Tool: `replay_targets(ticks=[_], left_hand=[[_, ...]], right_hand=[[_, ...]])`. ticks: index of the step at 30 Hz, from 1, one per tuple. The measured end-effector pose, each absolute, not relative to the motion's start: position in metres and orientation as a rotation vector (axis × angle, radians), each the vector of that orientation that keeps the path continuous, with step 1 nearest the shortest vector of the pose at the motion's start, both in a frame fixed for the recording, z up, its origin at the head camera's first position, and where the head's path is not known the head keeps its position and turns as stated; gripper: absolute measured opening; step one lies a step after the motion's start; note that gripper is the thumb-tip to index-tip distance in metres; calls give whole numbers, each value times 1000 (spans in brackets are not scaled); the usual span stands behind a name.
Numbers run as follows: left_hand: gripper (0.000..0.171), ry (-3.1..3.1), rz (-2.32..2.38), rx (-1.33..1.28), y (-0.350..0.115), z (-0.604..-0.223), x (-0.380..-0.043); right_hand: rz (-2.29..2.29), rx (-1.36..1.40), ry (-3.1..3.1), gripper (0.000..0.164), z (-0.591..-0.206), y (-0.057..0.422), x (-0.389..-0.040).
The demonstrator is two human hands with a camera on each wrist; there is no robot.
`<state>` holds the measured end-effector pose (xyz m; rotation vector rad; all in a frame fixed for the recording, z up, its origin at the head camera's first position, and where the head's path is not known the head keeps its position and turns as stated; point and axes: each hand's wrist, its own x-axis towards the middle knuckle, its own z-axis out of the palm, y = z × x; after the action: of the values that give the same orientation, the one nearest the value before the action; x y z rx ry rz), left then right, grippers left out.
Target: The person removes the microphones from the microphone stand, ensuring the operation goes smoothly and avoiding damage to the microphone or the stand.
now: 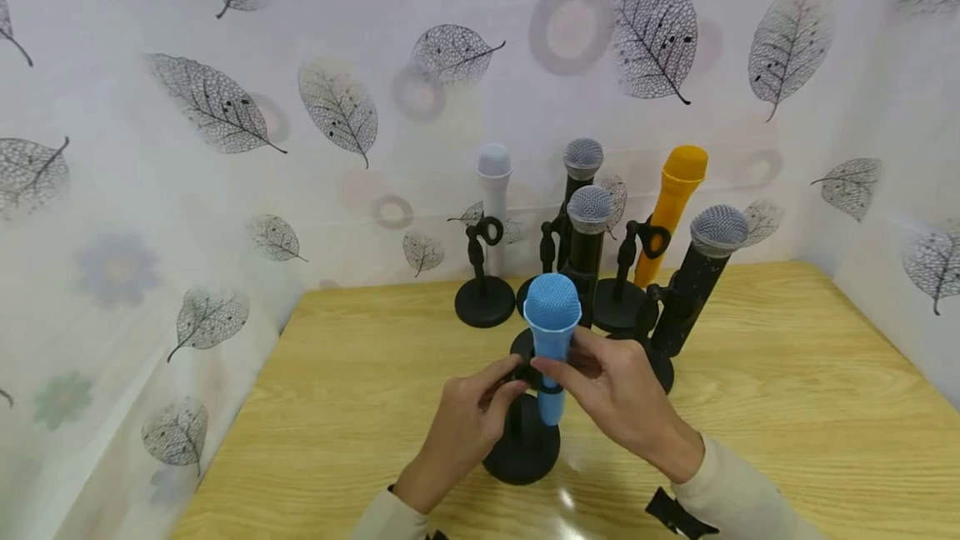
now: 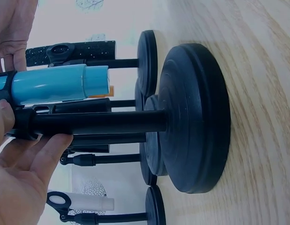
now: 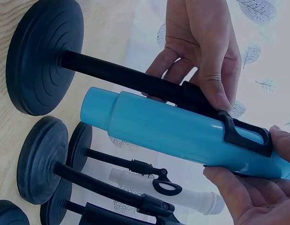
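A light-blue microphone point(image 1: 552, 307) tilts upright in the clip of a black microphone stand point(image 1: 522, 452), its handle passing through the ring. My left hand point(image 1: 471, 419) holds the stand near the top of its pole, thumb at the joint under the clip point(image 3: 248, 138). With thumb and fingers, my right hand point(image 1: 630, 394) grips the microphone's handle just below its head. The handle's lower end point(image 2: 95, 80) sticks out below the clip, beside the pole. In the left wrist view, the round base point(image 2: 196, 117) stands flat on the table.
Behind stand other microphones on black stands: a white one point(image 1: 494, 182), an orange one point(image 1: 675, 198) and several black ones with grey heads, such as the right one point(image 1: 705, 265). They crowd the back of the wooden table point(image 1: 360, 365). A leaf-patterned curtain point(image 1: 337, 215) hangs behind.
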<state>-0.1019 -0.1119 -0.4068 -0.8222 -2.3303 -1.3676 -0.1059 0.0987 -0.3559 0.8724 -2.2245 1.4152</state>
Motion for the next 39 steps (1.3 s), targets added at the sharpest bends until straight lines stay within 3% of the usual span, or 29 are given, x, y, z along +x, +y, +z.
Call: replay_targets(ticks=[39], left_hand=[[26,-2264,-1296,-875,-110,-411,-104]], right_hand=[[1420,879,-2209,17,-355,102,-107]])
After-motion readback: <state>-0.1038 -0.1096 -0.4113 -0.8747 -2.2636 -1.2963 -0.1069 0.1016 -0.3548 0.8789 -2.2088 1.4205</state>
